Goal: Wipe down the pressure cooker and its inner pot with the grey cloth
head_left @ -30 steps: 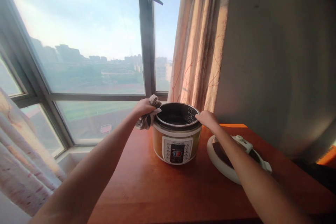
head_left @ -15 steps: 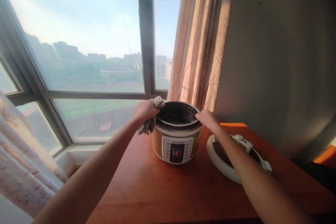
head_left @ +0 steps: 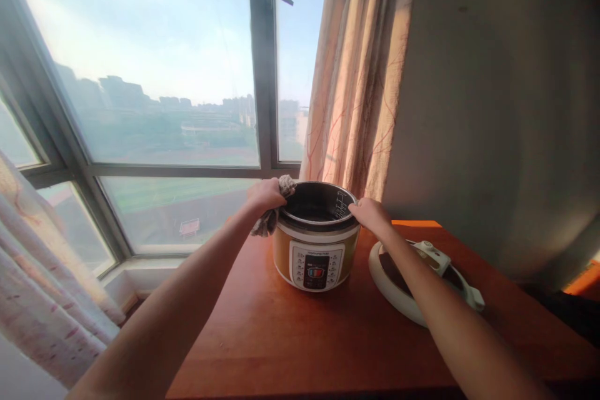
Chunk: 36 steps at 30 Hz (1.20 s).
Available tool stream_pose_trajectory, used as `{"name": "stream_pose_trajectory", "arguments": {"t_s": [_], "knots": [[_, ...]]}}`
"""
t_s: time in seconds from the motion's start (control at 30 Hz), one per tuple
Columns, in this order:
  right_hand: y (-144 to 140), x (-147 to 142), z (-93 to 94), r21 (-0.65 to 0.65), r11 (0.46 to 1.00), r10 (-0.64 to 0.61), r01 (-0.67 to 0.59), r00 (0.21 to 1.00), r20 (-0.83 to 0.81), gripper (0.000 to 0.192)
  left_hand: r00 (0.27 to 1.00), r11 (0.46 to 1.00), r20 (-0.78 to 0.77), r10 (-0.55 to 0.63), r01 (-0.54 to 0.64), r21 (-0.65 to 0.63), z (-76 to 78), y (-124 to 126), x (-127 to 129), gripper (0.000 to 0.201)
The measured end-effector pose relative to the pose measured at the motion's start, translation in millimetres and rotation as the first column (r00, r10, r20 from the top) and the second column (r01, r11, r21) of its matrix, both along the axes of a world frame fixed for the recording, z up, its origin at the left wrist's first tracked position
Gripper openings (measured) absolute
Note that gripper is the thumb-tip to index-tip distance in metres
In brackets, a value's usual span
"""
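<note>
A gold and white electric pressure cooker (head_left: 284,256) stands without its lid, its control panel facing me. Inside it sits a dark inner pot (head_left: 312,201) with white level marks on its wall. My left hand (head_left: 266,194) is closed on a crumpled grey cloth (head_left: 266,223) at the left of the pot's rim, the thumb at the rim. On the opposite side my right hand (head_left: 371,215) pinches the pot's rim between thumb and fingers. To the right lies the cooker's round lid (head_left: 382,284), partly hidden behind my right forearm.
The cooker and lid are on a reddish-brown wooden table (head_left: 281,350). Behind it are a large window (head_left: 164,75) with a grey frame and a patterned curtain (head_left: 356,75). Another curtain (head_left: 42,300) hangs at the left, and a grey wall (head_left: 492,106) rises at the right.
The left hand and cloth have shifted slightly to the right against the pot rim. My right hand keeps its grip; the view has moved a little.
</note>
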State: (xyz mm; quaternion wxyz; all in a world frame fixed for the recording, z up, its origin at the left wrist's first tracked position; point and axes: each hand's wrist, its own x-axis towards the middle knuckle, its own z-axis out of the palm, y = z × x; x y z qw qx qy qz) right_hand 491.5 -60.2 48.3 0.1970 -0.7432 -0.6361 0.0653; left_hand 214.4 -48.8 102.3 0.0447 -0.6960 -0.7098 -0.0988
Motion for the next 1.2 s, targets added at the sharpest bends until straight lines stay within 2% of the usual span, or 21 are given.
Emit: {"name": "stream_pose_trajectory", "arguments": {"t_s": [0.23,0.57,0.8,1.03,1.2], "knots": [[15,-2,0.3,0.020,0.999,-0.026,0.026,0.999,-0.023,0.044,0.999,0.999,0.052,-0.013,0.010,0.049,-4.7,17,-2,0.046],[62,-2,2.1,0.034,0.998,-0.050,0.051,0.998,-0.035,0.046,0.996,0.997,0.089,-0.004,-0.003,0.072,-9.2,70,1,0.047],[85,-4,-1.6,0.047,0.996,-0.076,0.079,0.995,-0.067,0.048,0.990,0.995,0.138,0.009,-0.022,0.096,-13.6,97,3,0.050],[94,-6,-4.8,0.061,0.994,-0.089,0.095,0.992,-0.089,0.046,0.983,0.987,0.181,0.034,-0.061,0.148,-19.6,106,5,0.046],[94,-4,-2.1,0.093,0.992,-0.076,0.085,0.993,-0.092,0.044,0.976,0.985,0.218,0.015,-0.052,0.165,-16.0,102,5,0.044]]}}
